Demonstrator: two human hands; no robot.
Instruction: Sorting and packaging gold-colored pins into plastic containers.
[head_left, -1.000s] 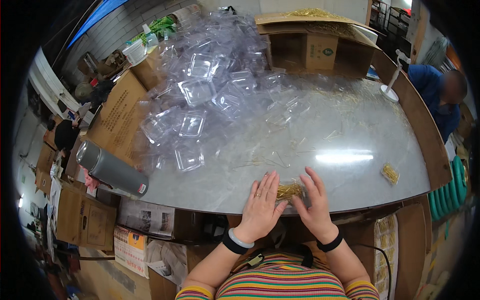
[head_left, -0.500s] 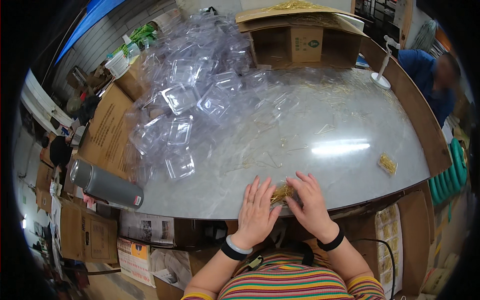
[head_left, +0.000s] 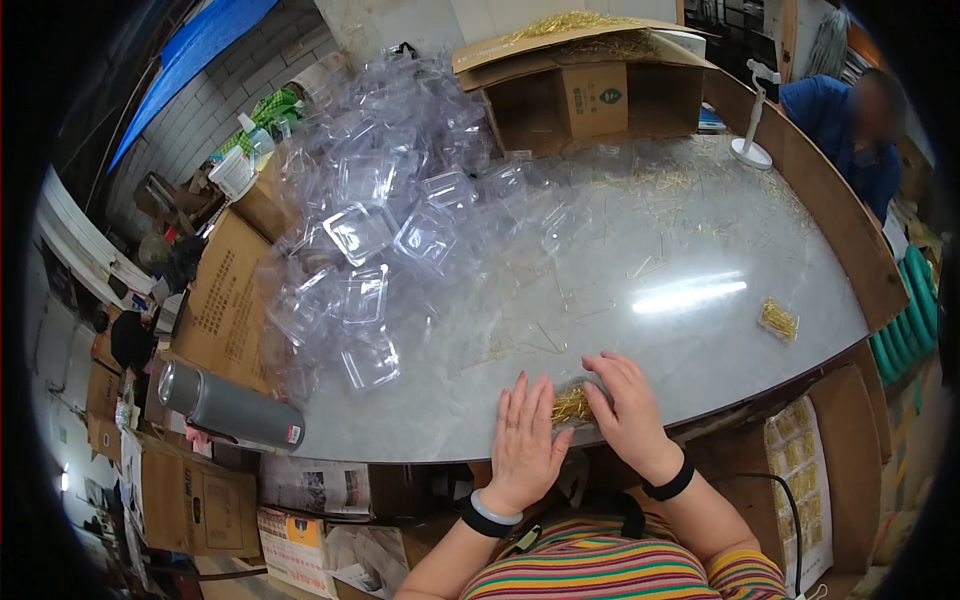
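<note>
A small clear plastic box filled with thin gold-coloured wire pieces [head_left: 571,406] lies at the near edge of the grey table [head_left: 420,425]. My left hand [head_left: 523,445] rests flat at its left side, fingers stretched out and pointing away from me. On the other side, my right hand [head_left: 628,415] arches at the box's right end, with its fingers extended and its thumb apart from them. Its fingertips reach the box's far corner; whether they press on it I cannot tell. Loose gold wires [head_left: 535,340] are scattered just beyond the hands.
A big heap of clear plastic boxes [head_left: 365,235] covers the table's left. A grey bottle [head_left: 235,405] lies near the left edge. Another filled box [head_left: 778,320] sits at right. An open cardboard box [head_left: 655,100] and a white stand [head_left: 751,150] are at the back; a person in blue [head_left: 830,120] is beyond.
The whole view has shifted slightly. My hands stay around the filled box, and more of its gold wires now shows between them.
</note>
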